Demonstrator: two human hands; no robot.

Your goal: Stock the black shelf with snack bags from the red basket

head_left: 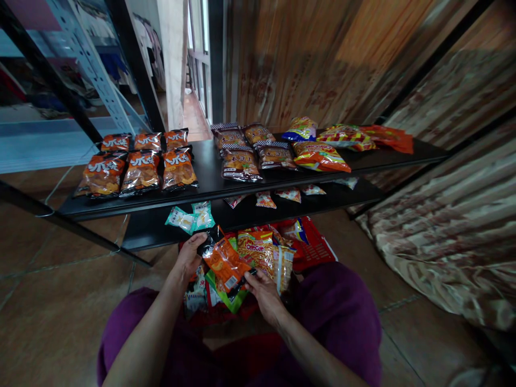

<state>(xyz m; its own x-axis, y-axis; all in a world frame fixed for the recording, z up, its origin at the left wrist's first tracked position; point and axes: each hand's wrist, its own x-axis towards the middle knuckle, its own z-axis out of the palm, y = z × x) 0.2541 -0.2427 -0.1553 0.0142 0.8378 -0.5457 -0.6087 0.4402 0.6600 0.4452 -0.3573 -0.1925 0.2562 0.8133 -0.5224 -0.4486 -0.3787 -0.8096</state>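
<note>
An orange and black snack bag [226,262] is stretched between my two hands, tilted, with its barcode side toward me. My left hand [191,257] pinches its upper left end. At the lower right corner, my right hand [263,290] grips the same bag. Beneath it, a red box [312,244] holds mixed snack packs, among them an orange and yellow bag [256,248], a clear bag of pale snacks [284,264] and a green-edged pack [234,302] partly covered by the held bag.
A black shelf rack [205,174] stands ahead. Its upper board carries orange snack bags [141,171], brown snack bags [241,163] and colourful bags [320,156]. On the lower board lie teal packets [187,217] and small orange-white packets [288,194]. Patterned curtains [455,226] hang at right.
</note>
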